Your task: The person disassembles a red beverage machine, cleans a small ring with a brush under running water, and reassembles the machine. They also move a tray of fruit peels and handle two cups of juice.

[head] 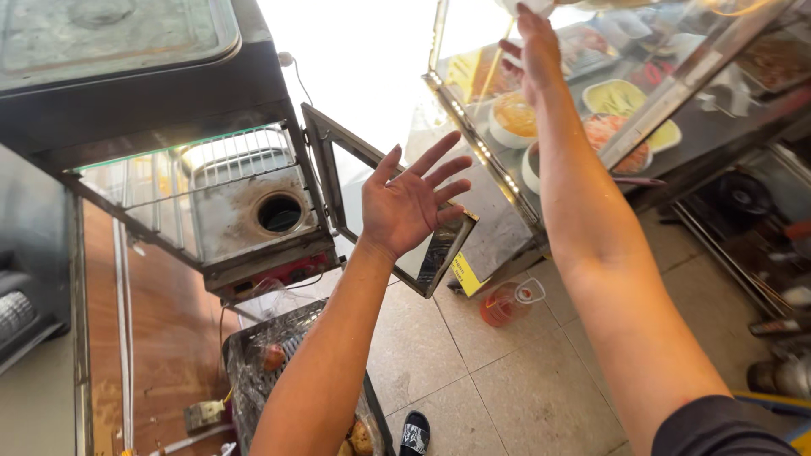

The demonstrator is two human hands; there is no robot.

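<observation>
Left hand: the left hand is raised palm-up in front of the hinged glass door with a metal frame, fingers spread wide and holding nothing; it sits just before the pane, and contact cannot be told.
Right hand: the right hand reaches up and forward over the top edge of the glass-fronted food display case; its fingers curl towards a white object at the frame's top edge, whose kind cannot be told. A firm grip cannot be told either, as the fingertips are cut off by the edge.
Glass door: it stands swung open from the small metal-framed glass cabinet, probably to give access to the inside.
Cabinet inside: a grey metal box with a round hole sits under a wire rack.
Display case: bowls of orange and yellow food sit behind the sloping glass, near its left corner.
Floor: a plastic bag of reddish liquid lies on the beige tiled floor, below the case's corner.
Below the cabinet: a dark wire tray wrapped in clear plastic holds a few round items, near a dark sandal.
</observation>
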